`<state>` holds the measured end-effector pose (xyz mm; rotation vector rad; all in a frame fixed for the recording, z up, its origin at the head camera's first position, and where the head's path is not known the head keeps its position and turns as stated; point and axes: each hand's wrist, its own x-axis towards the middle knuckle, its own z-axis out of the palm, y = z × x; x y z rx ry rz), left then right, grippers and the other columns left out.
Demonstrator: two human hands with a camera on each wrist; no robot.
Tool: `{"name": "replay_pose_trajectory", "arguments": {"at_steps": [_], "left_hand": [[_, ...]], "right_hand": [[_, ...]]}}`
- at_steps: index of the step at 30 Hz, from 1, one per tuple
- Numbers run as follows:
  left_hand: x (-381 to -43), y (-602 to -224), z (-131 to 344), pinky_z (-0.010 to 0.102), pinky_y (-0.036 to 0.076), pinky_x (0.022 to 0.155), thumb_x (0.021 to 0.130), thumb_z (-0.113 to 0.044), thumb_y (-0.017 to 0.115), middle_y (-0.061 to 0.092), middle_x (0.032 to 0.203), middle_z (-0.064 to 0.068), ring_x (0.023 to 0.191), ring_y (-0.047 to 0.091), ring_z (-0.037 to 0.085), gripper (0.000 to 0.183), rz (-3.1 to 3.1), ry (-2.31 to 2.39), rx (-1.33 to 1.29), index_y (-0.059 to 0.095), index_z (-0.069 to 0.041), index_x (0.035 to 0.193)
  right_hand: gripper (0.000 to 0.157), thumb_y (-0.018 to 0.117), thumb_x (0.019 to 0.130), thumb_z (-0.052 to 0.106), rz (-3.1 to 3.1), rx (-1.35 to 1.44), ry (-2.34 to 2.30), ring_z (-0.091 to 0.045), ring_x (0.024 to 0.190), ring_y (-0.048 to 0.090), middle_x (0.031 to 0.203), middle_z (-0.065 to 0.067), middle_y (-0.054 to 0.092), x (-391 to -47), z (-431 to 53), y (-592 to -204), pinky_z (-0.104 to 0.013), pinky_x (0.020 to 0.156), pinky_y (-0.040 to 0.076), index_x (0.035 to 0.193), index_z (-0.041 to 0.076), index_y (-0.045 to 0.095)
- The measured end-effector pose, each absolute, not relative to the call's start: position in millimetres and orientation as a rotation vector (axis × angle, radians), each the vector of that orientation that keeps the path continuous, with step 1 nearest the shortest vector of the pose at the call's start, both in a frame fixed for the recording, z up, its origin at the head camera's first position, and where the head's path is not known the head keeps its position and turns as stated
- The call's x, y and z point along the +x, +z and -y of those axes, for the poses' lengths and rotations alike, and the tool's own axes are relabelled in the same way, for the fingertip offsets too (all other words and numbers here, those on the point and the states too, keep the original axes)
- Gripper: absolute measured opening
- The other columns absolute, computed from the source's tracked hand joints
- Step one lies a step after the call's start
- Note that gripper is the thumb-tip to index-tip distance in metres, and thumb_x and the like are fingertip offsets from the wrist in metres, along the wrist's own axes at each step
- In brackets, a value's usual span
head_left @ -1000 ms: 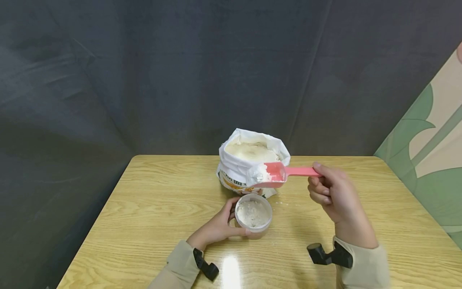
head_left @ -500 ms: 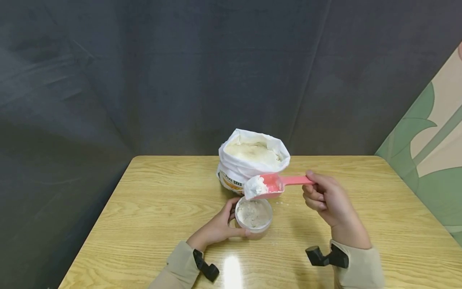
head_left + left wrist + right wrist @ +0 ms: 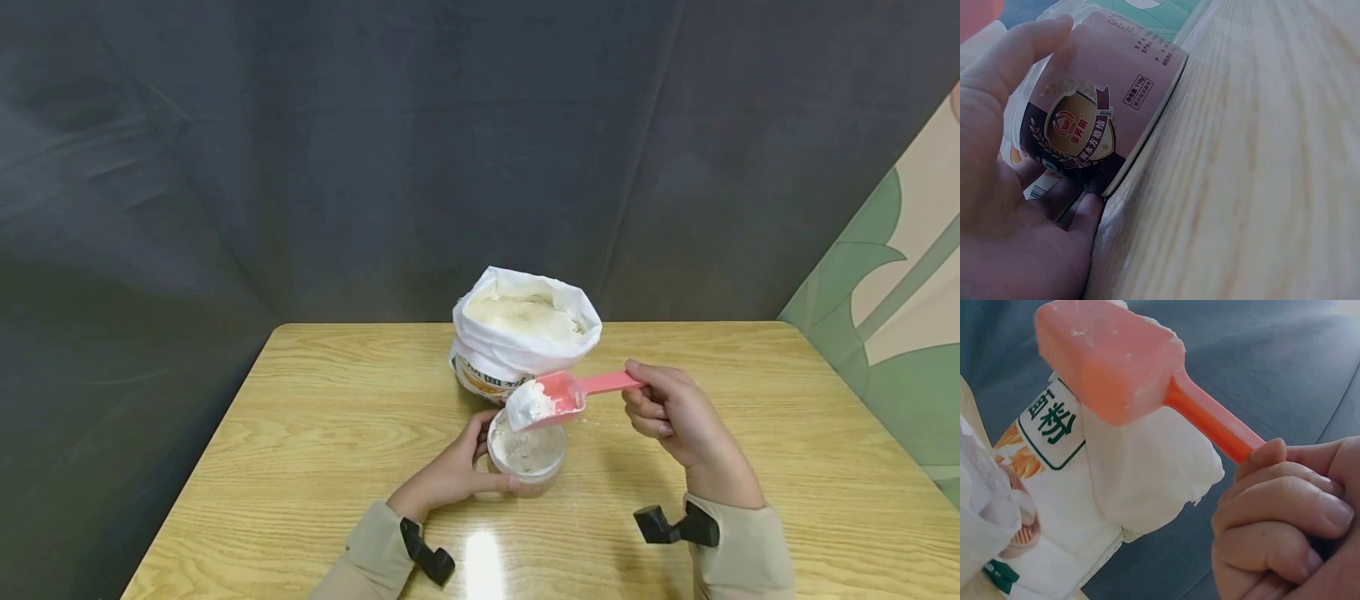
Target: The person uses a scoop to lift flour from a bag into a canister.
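Note:
My right hand grips the handle of a pink scoop, its fingers curled; white flour fills the front of the scoop. The scoop hangs over the far rim of a round clear tub, which has whitish powder in it. Thumb and fingers of my left hand hold the tub upright on the table. In the left wrist view the tub's pink label with a dark badge shows. Just behind the tub stands an open flour bag. The right wrist view shows the scoop from below.
The wooden table ends at the back against a dark curtain. On the right is a panel with green leaf shapes. A few specks of flour lie right of the tub.
The right hand has brought the flour-filled scoop down and slightly left, from in front of the bag to over the tub, and the scoop now tilts more. The left hand and tub stay put.

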<state>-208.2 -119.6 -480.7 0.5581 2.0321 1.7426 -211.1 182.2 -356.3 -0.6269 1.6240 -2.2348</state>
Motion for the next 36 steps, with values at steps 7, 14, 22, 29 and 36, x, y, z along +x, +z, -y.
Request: {"name": "replay_pose_trajectory", "arguments": {"at_steps": [7, 14, 22, 29, 36], "left_hand": [[-208, -482, 119, 0.043, 0.029, 0.118, 0.085, -0.020, 0.085, 0.028, 0.161, 0.012, 0.143, 0.039, 0.026, 0.097, -2.033, 1.750, 0.555, 0.021, -0.013, 0.157], [-209, -482, 120, 0.043, 0.028, 0.119, 0.085, -0.021, 0.084, 0.027, 0.161, 0.012, 0.144, 0.037, 0.026, 0.097, -2.039, 1.737, 0.556, 0.020, -0.013, 0.158], [-209, -480, 119, 0.043, 0.027, 0.119, 0.085, -0.019, 0.084, 0.025, 0.162, 0.011, 0.146, 0.034, 0.026, 0.097, -2.029, 1.743, 0.556, 0.020, -0.014, 0.158], [-209, -480, 120, 0.044, 0.028, 0.119, 0.086, -0.020, 0.084, 0.024, 0.162, 0.011, 0.146, 0.033, 0.027, 0.097, -2.020, 1.744, 0.560, 0.019, -0.014, 0.158], [-209, -480, 119, 0.043, 0.027, 0.119, 0.085, -0.019, 0.084, 0.025, 0.162, 0.011, 0.146, 0.033, 0.026, 0.097, -2.025, 1.740, 0.547, 0.019, -0.014, 0.158]], "right_hand": [[0.048, 0.035, 0.111, 0.013, -1.797, -0.537, -2.142, -0.016, 0.048, 0.014, 0.057, 0.004, 0.033, -212, -182, -358, -0.034, 0.044, 0.006, 0.070, 0.012, 0.059], [0.044, 0.043, 0.109, 0.018, -2.008, -0.398, -2.017, -0.006, 0.044, 0.023, 0.054, 0.011, 0.041, -213, -177, -358, -0.035, 0.043, 0.011, 0.068, 0.013, 0.058], [0.039, 0.048, 0.106, 0.019, -2.218, -0.234, -1.859, -0.002, 0.045, 0.028, 0.055, 0.008, 0.040, -214, -168, -359, -0.020, 0.042, 0.021, 0.069, 0.012, 0.058], [0.037, 0.050, 0.105, 0.018, -2.363, -0.215, -1.745, -0.005, 0.047, 0.027, 0.057, 0.005, 0.038, -212, -158, -355, -0.019, 0.044, 0.024, 0.072, 0.005, 0.058], [0.041, 0.052, 0.105, 0.023, -2.601, -0.161, -1.579, -0.009, 0.049, 0.031, 0.057, 0.003, 0.037, -206, -147, -351, -0.025, 0.045, 0.030, 0.070, 0.003, 0.055]]}}
